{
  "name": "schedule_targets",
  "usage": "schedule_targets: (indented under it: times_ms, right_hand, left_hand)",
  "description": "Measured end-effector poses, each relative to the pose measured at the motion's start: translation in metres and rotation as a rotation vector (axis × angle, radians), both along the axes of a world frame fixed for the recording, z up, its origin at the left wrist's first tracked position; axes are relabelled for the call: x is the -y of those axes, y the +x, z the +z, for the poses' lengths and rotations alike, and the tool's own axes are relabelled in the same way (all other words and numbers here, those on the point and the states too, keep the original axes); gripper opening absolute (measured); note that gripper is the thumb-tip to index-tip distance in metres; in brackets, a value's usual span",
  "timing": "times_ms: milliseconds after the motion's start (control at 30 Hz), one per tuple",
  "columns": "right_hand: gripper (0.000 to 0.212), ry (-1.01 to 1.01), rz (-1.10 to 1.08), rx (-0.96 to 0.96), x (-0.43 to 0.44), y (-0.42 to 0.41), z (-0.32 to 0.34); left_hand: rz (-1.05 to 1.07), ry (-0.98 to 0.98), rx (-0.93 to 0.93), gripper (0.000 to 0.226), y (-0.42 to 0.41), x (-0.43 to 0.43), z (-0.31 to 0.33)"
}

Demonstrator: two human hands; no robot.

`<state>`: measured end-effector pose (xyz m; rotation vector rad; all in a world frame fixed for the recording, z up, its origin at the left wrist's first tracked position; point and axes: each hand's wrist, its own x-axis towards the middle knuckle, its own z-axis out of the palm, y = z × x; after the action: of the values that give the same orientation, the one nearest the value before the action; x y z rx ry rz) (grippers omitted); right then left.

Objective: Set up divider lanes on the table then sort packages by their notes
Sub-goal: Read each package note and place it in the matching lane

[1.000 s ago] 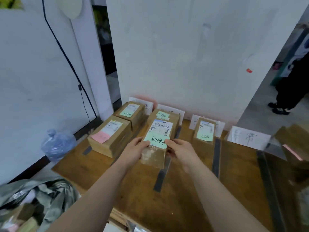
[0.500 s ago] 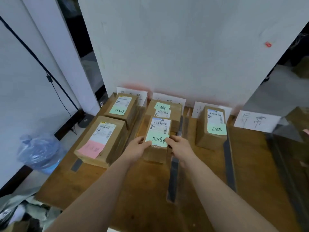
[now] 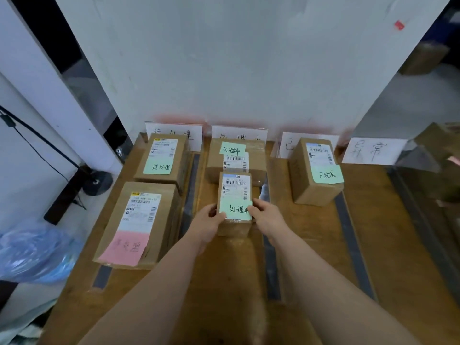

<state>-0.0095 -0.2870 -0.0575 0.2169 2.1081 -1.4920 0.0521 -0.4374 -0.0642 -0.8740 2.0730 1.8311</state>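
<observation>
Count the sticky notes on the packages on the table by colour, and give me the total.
Green sticky notes: 4
Pink sticky notes: 1
Total: 5, one on each package, including the held package between the left hand and the right hand.

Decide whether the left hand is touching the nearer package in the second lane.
Touching. The head view shows the left hand gripping the left side of the nearer package, its fingers against the cardboard with no gap between them.
</observation>
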Motion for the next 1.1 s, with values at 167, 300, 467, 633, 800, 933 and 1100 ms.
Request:
schedule_targets:
  times_ms: [167,300,467,633,800,933,1100]
  right_hand:
    - [0.042,0.017,-0.011,-0.028,0.004,-0.007,-0.01]
    - [0.043,0.006,-0.029,-0.023,0.006,-0.01,-0.011]
    - [0.046,0.076,0.01,-0.061,0.003,-0.006,-0.002]
    - [0.048,0.244,0.054,-0.244,-0.01,0.006,0.037]
    - [0.043,0.445,0.14,-0.472,-0.048,0.03,0.081]
    - [0.043,0.567,0.132,-0.58,-0.097,0.055,0.102]
    - [0.043,0.647,0.011,-0.596,-0.169,0.089,0.116]
  left_hand:
    - [0.022,0.018,0.01,0.044,-0.007,0.001,0.0]
    - [0.019,0.01,0.0,0.043,-0.01,0.002,-0.001]
    - [0.01,-0.091,-0.025,0.045,-0.011,0.0,0.004]
    - [-0.113,-0.357,-0.182,0.037,-0.011,-0.004,0.035]
    - [-0.273,-0.668,-0.329,0.047,-0.002,-0.02,0.078]
    - [-0.42,-0.796,-0.448,0.047,0.013,-0.057,0.106]
    - [-0.592,-0.846,-0.547,0.047,0.024,-0.125,0.124]
